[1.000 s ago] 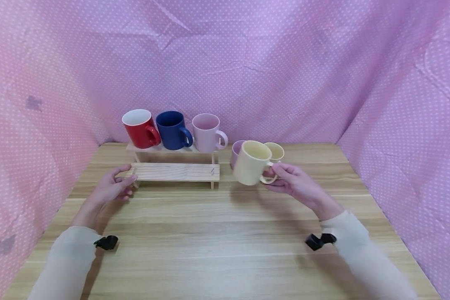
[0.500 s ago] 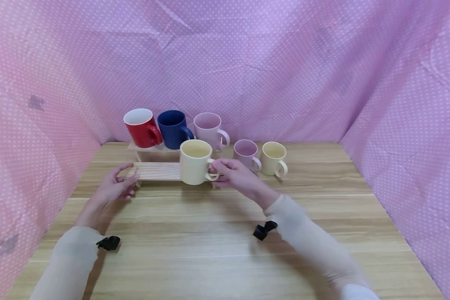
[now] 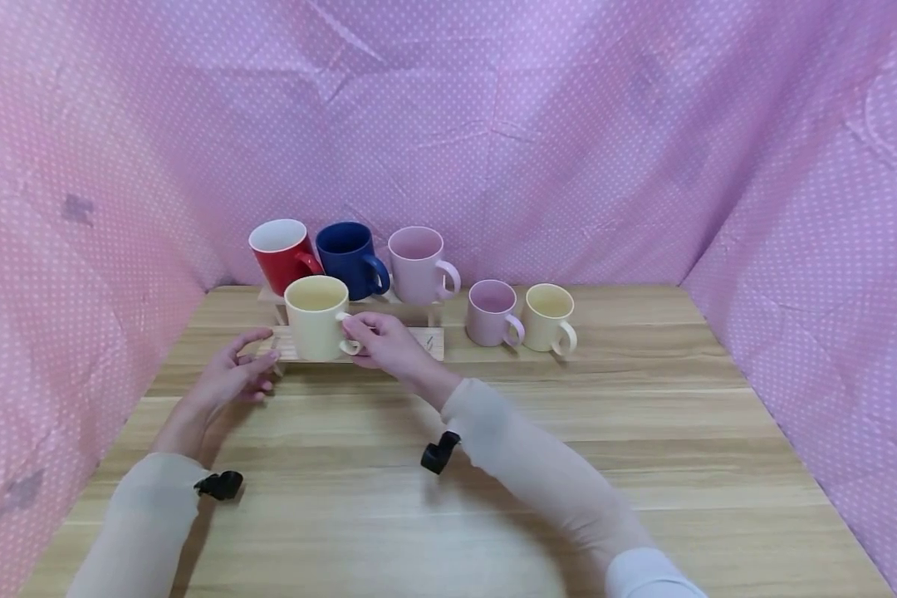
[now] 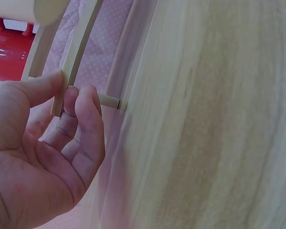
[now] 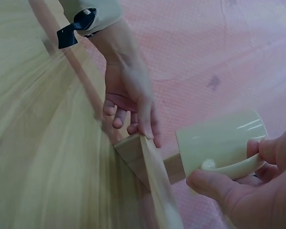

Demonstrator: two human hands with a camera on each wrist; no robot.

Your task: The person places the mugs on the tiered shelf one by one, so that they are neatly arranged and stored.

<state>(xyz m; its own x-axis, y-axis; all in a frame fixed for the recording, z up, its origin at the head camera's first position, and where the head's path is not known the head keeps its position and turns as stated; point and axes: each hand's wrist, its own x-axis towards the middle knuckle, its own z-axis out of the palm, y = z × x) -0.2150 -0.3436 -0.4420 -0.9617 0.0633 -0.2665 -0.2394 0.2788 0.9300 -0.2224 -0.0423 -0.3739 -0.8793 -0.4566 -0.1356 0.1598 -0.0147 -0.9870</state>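
My right hand [image 3: 392, 349] pinches the handle of a pale yellow mug [image 3: 316, 324], which is upright over the left part of the lower shelf of a two-tier wooden rack [image 3: 429, 342]. In the right wrist view, thumb and fingers close on the handle of this yellow mug [image 5: 219, 140], its base near the shelf. My left hand [image 3: 232, 375] holds the left end of the lower shelf. The left wrist view shows the thumb of that hand [image 4: 47, 148] on one face of the shelf board [image 4: 78, 55] and fingers on the other.
On the rack's upper shelf stand a red mug [image 3: 280, 257], a blue mug [image 3: 345, 264] and a pink mug [image 3: 416, 270]. A second pink mug [image 3: 489, 314] and another yellow mug [image 3: 547, 320] stand on the table [image 3: 553, 432] right of the rack. Pink dotted cloth [image 3: 553, 141] hangs around.
My right hand has carried the yellow mug leftward, from in front of the mugs on the table to over the lower shelf's left part. The left hand keeps its place at the rack.
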